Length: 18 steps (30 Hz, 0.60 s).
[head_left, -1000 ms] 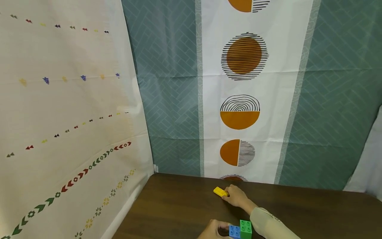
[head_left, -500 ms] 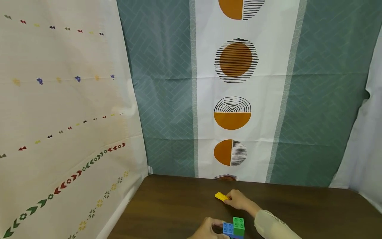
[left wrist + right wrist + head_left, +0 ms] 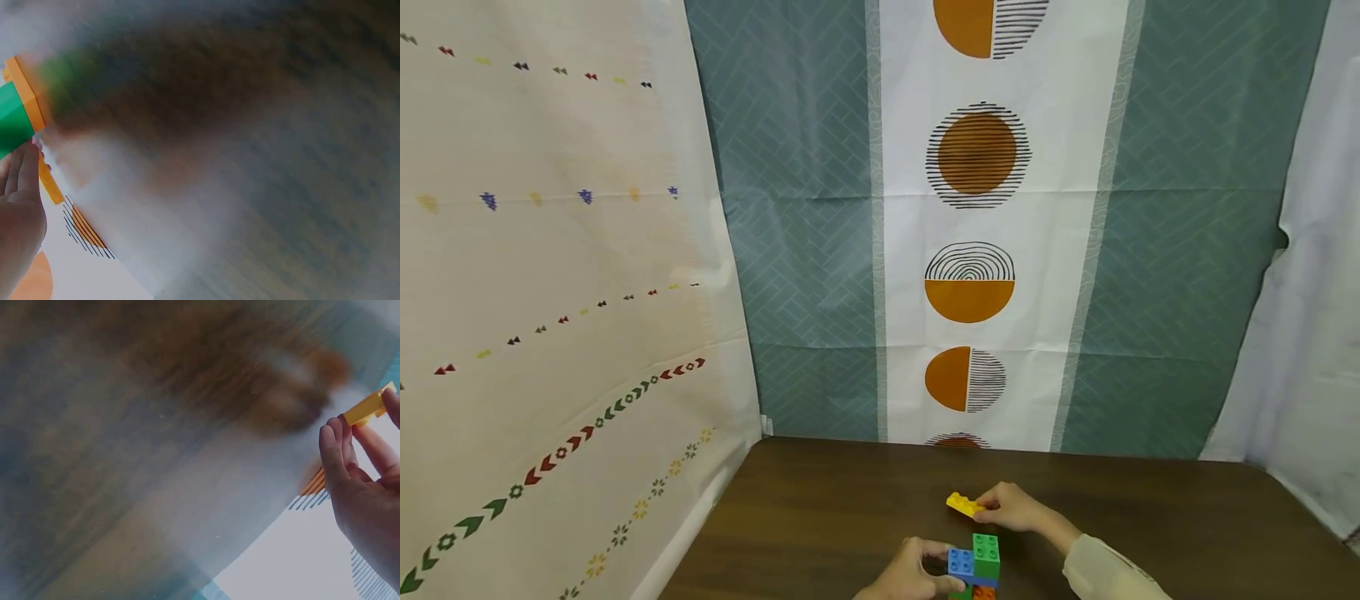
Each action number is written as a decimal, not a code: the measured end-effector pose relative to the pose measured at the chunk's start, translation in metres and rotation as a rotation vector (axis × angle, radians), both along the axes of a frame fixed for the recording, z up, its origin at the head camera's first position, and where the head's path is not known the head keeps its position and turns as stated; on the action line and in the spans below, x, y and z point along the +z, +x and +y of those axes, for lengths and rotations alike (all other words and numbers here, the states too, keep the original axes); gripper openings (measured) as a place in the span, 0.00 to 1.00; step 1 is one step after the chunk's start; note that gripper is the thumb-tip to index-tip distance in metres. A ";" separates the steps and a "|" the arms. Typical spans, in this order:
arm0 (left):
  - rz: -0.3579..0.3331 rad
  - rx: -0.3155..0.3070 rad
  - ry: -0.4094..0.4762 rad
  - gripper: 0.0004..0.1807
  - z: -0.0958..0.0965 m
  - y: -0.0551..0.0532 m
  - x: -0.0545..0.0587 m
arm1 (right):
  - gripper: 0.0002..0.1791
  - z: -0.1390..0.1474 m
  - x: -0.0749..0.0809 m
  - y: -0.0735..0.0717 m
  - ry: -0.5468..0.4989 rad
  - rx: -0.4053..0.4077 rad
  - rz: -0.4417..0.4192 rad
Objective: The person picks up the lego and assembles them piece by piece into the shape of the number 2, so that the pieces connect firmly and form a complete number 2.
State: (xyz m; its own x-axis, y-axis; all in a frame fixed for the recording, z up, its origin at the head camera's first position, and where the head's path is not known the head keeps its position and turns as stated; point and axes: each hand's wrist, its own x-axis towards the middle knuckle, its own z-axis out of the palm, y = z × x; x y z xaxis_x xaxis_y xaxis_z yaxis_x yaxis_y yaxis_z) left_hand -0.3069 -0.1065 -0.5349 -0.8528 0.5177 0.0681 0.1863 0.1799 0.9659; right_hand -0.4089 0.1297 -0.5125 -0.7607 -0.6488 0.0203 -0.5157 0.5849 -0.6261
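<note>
My left hand (image 3: pixel 912 572) grips a stack of toy building bricks near the front of the table. On top a green brick (image 3: pixel 986 547) sits beside the studs of a blue brick (image 3: pixel 959 560); below them an orange brick (image 3: pixel 983 593) and more green show at the frame's bottom edge. Just behind the stack, my right hand (image 3: pixel 1011 507) pinches a flat yellow brick (image 3: pixel 962 504) by its right end, slightly tilted. In the right wrist view the yellow brick (image 3: pixel 369 409) lies between thumb and fingers. Green (image 3: pixel 12 119) and orange (image 3: pixel 28 94) bricks appear in the left wrist view.
A dark brown wooden table (image 3: pixel 820 500) lies under both hands. Behind it hangs a teal and white cloth (image 3: pixel 970 225) with orange circles. A cream patterned cloth (image 3: pixel 550 275) borders the left side, and a pale cloth (image 3: pixel 1300 350) the right.
The yellow brick has come nearer to the stack and tilted in my right hand. My left hand's stack sits higher in view, showing its lower bricks. The head view has turned slightly right.
</note>
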 end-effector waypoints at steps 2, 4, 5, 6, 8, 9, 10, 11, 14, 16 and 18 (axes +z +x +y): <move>0.011 -0.008 0.014 0.17 0.001 0.000 0.000 | 0.20 0.003 0.004 0.006 -0.015 -0.002 -0.019; 0.028 -0.016 0.022 0.16 0.001 0.000 -0.001 | 0.20 0.005 0.010 0.012 -0.037 -0.001 -0.028; 0.040 -0.017 0.021 0.16 0.002 0.000 0.000 | 0.20 0.006 0.012 0.015 -0.048 0.004 -0.026; 0.054 -0.015 0.018 0.15 0.002 0.000 0.000 | 0.20 0.006 0.015 0.018 -0.057 0.009 -0.020; 0.076 -0.012 0.012 0.15 0.003 0.000 0.000 | 0.21 0.007 0.021 0.024 -0.073 0.018 -0.013; 0.086 -0.009 0.008 0.15 0.004 0.000 0.000 | 0.20 0.008 0.024 0.027 -0.075 0.022 -0.006; 0.092 -0.007 0.005 0.14 0.004 0.000 0.000 | 0.21 0.009 0.027 0.030 -0.078 0.028 -0.004; 0.094 -0.004 0.002 0.15 0.004 0.000 0.000 | 0.20 0.009 0.030 0.032 -0.084 0.035 -0.006; 0.079 0.000 0.004 0.15 0.003 0.000 -0.001 | 0.20 0.011 0.038 0.037 -0.097 0.060 -0.028; 0.074 0.003 0.004 0.15 0.003 0.000 -0.001 | 0.19 0.012 0.042 0.038 -0.107 0.073 -0.045; 0.073 0.008 0.001 0.14 0.003 0.000 -0.001 | 0.19 0.013 0.047 0.040 -0.110 0.075 -0.058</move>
